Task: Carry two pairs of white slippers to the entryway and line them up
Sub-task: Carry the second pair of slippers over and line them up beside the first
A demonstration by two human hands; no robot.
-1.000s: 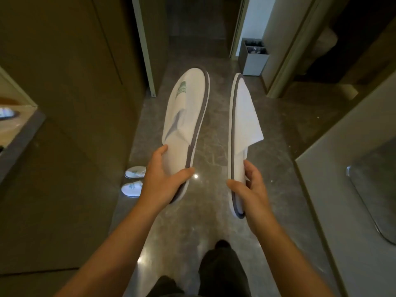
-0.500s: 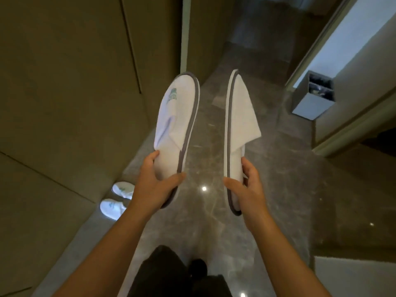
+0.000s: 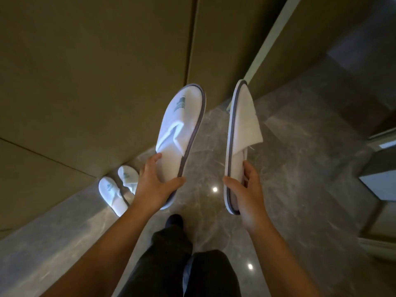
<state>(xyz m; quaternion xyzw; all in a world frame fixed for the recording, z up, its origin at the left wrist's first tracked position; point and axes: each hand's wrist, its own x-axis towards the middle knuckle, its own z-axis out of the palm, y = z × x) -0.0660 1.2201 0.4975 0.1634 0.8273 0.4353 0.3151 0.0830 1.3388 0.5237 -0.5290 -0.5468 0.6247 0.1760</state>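
My left hand (image 3: 157, 185) grips the heel of a white slipper (image 3: 180, 129) with a grey sole edge and a green logo, its top facing me. My right hand (image 3: 246, 189) holds a second white slipper (image 3: 240, 133) by its heel, turned on edge so the sole rim faces left. Both are held in the air, toes pointing away, a short gap between them. On the floor at the foot of the left wall sits another pair of white slippers (image 3: 116, 189), side by side, toes toward the wall; my left wrist partly hides the right one.
A tall olive panelled wall (image 3: 96, 71) runs along the left. The grey marble floor (image 3: 300, 157) stretches ahead and right. A pale door frame (image 3: 265, 46) stands ahead. A grey box (image 3: 381, 185) is at the right edge. My dark trousers and foot (image 3: 175, 219) are below.
The view has turned left and moved nearer the wall. The floor pair now lies closer and larger, just left of my left hand. Both hands keep the same hold on their slippers.
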